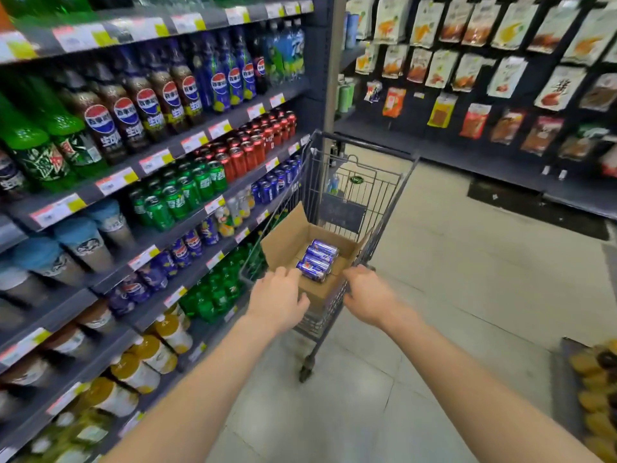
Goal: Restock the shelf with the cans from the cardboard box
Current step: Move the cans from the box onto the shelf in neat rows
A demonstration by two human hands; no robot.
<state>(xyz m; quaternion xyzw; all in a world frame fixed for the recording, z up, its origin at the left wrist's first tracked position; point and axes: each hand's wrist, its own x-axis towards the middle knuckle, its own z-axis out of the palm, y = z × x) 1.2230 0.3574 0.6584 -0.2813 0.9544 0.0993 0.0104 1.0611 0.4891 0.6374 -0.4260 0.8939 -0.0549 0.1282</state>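
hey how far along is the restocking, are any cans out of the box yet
Barely started, by the look of it. Done: the cart stands beside the drinks shelf. In hand: no can; the left hand rests on the near edge of the cardboard box, and the right hand is on the cart's rim. Left: about four blue cans lie on their sides in the box, waiting to be shelved.

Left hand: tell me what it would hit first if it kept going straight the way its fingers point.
Probably the nearest blue can lying in the cardboard box. The left hand rests at the box's near edge, fingers aimed forward into it. Depth is unclear, so it could pass just above the can.
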